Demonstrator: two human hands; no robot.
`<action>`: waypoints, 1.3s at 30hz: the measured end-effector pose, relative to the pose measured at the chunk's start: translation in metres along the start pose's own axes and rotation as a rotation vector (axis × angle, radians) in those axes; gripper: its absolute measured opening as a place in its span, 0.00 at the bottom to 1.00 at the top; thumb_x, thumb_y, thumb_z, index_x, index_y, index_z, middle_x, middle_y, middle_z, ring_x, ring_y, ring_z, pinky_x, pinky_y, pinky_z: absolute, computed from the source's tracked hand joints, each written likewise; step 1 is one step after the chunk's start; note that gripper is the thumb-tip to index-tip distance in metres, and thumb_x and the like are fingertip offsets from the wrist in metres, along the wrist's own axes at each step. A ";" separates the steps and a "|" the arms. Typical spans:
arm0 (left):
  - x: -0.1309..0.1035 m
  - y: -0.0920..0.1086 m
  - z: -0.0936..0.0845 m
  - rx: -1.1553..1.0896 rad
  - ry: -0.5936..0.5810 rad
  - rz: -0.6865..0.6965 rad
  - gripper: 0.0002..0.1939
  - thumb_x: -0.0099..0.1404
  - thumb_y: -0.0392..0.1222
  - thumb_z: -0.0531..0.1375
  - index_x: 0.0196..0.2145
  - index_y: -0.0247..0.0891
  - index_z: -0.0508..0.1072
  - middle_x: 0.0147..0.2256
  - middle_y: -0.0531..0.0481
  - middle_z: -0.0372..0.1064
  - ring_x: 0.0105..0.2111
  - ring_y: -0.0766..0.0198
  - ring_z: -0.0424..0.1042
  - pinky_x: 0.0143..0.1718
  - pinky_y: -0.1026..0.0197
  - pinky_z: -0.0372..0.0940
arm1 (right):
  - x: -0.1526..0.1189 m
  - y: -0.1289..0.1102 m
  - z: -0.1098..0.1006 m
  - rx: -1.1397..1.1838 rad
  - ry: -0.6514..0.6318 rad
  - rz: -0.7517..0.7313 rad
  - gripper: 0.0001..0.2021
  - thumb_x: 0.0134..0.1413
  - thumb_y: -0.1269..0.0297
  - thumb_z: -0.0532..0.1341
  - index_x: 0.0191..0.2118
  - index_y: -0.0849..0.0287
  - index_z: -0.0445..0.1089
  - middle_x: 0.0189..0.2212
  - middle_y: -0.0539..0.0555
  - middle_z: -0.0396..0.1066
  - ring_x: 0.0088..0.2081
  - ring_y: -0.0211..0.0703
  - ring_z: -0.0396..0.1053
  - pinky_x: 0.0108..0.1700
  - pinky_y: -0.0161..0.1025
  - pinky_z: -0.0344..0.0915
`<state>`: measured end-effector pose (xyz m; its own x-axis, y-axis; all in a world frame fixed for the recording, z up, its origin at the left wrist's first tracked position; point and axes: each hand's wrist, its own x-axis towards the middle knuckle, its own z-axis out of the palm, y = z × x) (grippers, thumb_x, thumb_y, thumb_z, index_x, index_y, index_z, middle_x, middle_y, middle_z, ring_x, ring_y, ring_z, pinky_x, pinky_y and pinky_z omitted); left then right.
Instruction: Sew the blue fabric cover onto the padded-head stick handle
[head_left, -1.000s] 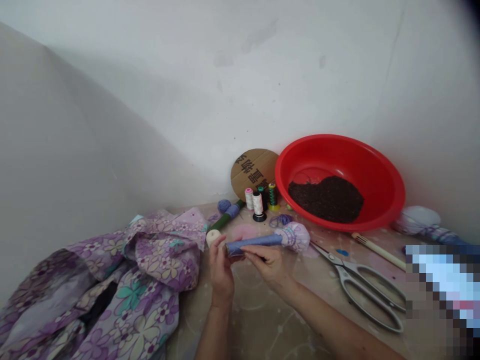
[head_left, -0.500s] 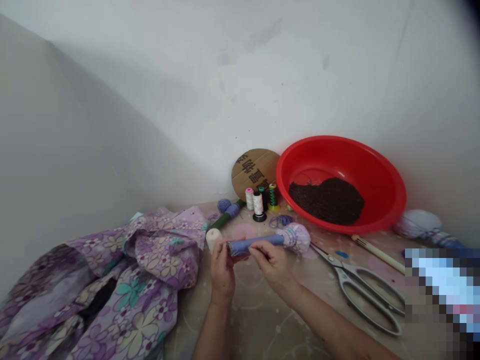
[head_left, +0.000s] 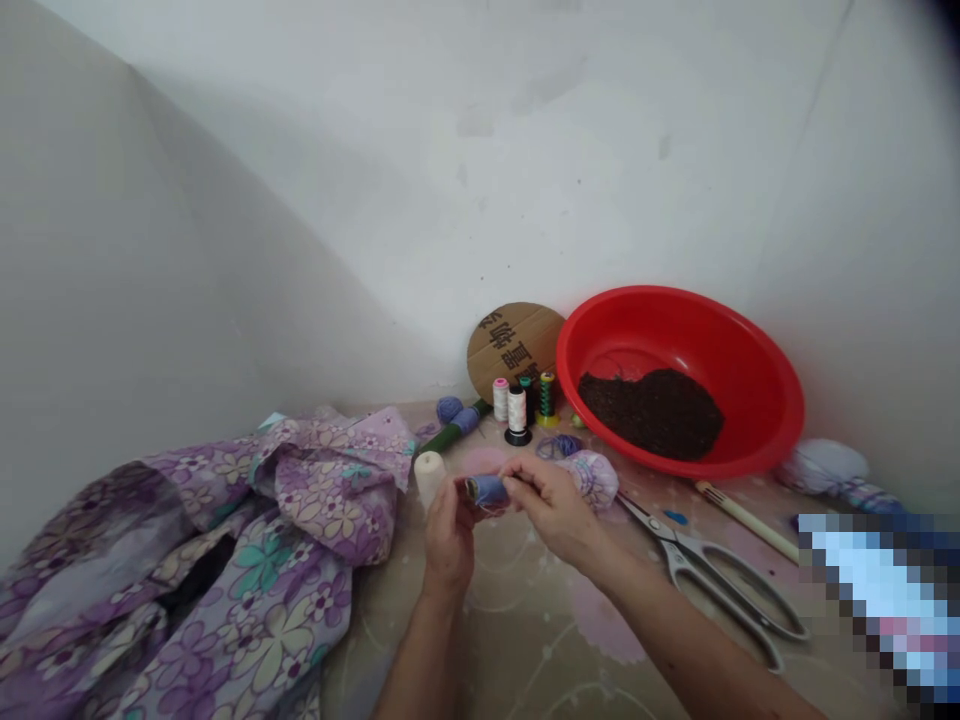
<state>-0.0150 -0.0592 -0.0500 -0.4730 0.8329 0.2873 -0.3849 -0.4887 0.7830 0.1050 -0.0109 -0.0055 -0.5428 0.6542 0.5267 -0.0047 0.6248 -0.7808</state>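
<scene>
Between my hands lies a stick wrapped in blue (head_left: 490,489), roughly level, with a rounded purple-and-white cloth head (head_left: 596,478) at its right end. My left hand (head_left: 450,535) is closed around the stick's left end, where the open tip shows. Over the middle of the stick is my right hand (head_left: 553,508), its thumb and fingers pinched at the blue wrapping and covering much of it. Whether a strand is caught in that pinch is too small to tell. A cream thread cone (head_left: 429,475) stands just behind my left hand.
Behind are several thread spools (head_left: 517,412), blue yarn (head_left: 559,446), a green stick (head_left: 450,432) and a cardboard disc (head_left: 510,345). A red basin (head_left: 765,400) holds dark grains (head_left: 652,410). Scissors (head_left: 701,565) and a pale stick (head_left: 750,520) lie right, floral cloth (head_left: 300,540) left.
My right hand has shifted up and over the stick, hiding more of its middle. The left hand keeps its hold, and the view has turned slightly.
</scene>
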 end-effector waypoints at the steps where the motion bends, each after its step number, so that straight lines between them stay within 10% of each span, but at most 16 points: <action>1: 0.000 0.000 0.000 -0.019 -0.008 -0.014 0.13 0.57 0.47 0.51 0.29 0.36 0.69 0.27 0.49 0.68 0.26 0.65 0.67 0.29 0.60 0.63 | 0.000 -0.003 -0.001 -0.056 -0.002 -0.018 0.06 0.49 0.69 0.51 0.28 0.60 0.65 0.21 0.47 0.64 0.24 0.33 0.61 0.26 0.30 0.57; 8: -0.003 0.003 0.007 -0.003 -0.081 -0.046 0.14 0.57 0.46 0.51 0.33 0.33 0.69 0.33 0.44 0.68 0.33 0.60 0.66 0.30 0.60 0.62 | 0.007 -0.018 0.000 -0.296 0.049 -0.036 0.09 0.44 0.62 0.58 0.32 0.56 0.69 0.27 0.50 0.70 0.29 0.38 0.65 0.30 0.33 0.59; 19: -0.006 0.001 0.010 -0.048 -0.143 -0.020 0.11 0.58 0.40 0.49 0.36 0.35 0.68 0.35 0.46 0.66 0.34 0.61 0.66 0.33 0.58 0.63 | 0.012 -0.001 0.001 -0.039 0.032 0.096 0.10 0.44 0.66 0.57 0.35 0.59 0.70 0.29 0.52 0.72 0.30 0.40 0.68 0.32 0.36 0.63; 31: -0.006 -0.002 0.027 -0.005 -0.140 -0.005 0.10 0.58 0.38 0.51 0.35 0.37 0.70 0.35 0.49 0.65 0.35 0.64 0.66 0.35 0.62 0.62 | 0.008 -0.013 -0.026 -0.271 -0.069 -0.267 0.11 0.46 0.70 0.55 0.38 0.57 0.68 0.27 0.51 0.66 0.29 0.36 0.63 0.31 0.33 0.57; 39: -0.002 0.005 0.053 -0.065 -0.250 -0.055 0.12 0.57 0.36 0.50 0.37 0.35 0.69 0.38 0.46 0.66 0.39 0.60 0.65 0.37 0.59 0.61 | 0.008 -0.008 -0.047 -0.432 0.119 -0.292 0.11 0.42 0.62 0.60 0.35 0.58 0.67 0.26 0.51 0.61 0.31 0.40 0.60 0.32 0.36 0.56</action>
<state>0.0264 -0.0495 -0.0172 -0.2426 0.8930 0.3791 -0.4585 -0.4499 0.7664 0.1400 0.0095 0.0206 -0.4714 0.4553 0.7553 0.2189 0.8900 -0.3999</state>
